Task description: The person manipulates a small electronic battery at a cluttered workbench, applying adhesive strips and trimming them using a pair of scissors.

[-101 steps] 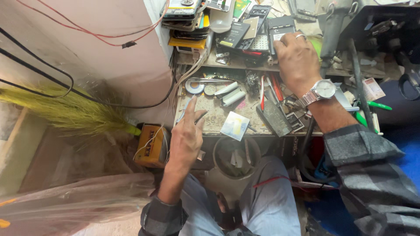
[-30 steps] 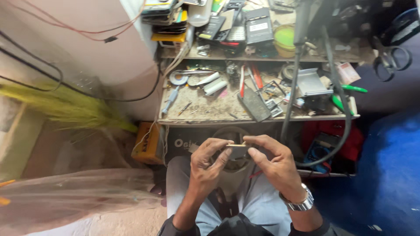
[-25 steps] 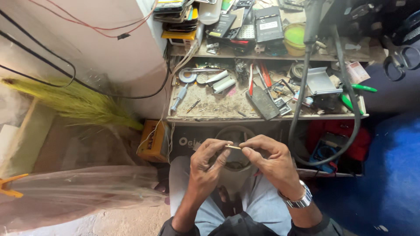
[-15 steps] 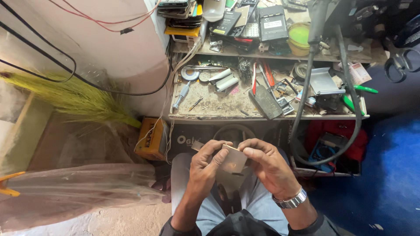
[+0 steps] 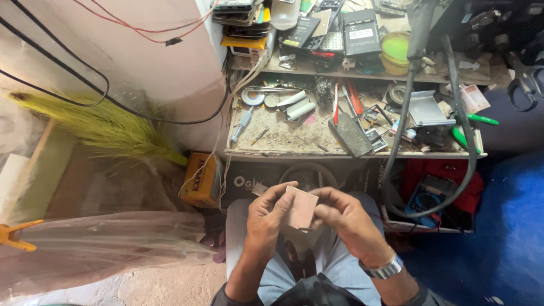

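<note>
cluttered workbench [image 5: 283,139] ahead, hose loop [image 5: 453,164] right, perhaps open gap left

Small flat brownish rectangular piece [image 5: 300,208], tilted, face up, pinched at edges above lap

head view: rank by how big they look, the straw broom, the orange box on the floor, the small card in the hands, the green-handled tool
1. straw broom
2. orange box
3. small card, which looks close to the box; being nearer the camera, its rank is unsure
4. green-handled tool

Cluttered workbench [image 5: 283,139], yellow broom [image 5: 107,127], orange box [image 5: 201,178], green pliers [image 5: 473,127]
</note>
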